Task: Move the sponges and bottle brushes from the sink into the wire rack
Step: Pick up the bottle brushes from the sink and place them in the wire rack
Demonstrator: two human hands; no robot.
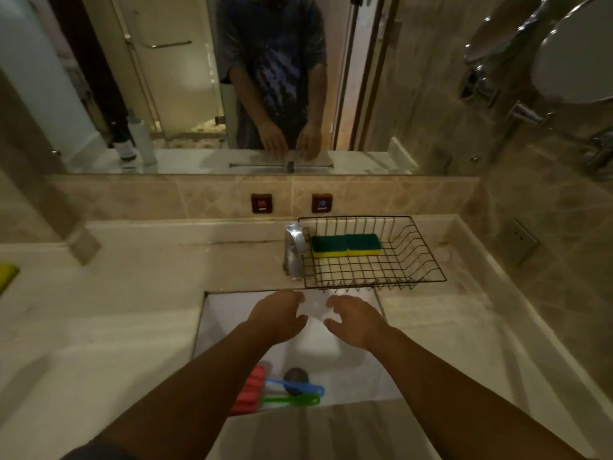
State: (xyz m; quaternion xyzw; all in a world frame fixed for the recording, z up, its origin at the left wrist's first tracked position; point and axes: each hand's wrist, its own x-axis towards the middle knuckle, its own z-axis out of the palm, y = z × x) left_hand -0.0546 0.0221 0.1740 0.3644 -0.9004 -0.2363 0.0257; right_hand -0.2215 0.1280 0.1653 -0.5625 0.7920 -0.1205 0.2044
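Your empty, spread hands, left and right, hover over the sink; sponges sit racked, brushes remain.

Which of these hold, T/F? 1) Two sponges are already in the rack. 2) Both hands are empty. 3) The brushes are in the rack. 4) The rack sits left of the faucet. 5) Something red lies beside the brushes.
1) True: two green and yellow sponges lie side by side in the wire rack.
2) True: left hand and right hand are open over the sink, holding nothing.
3) False: the blue brush and green brush lie in the sink.
4) False: the rack sits right of the faucet.
5) True: a red item lies left of the brushes.
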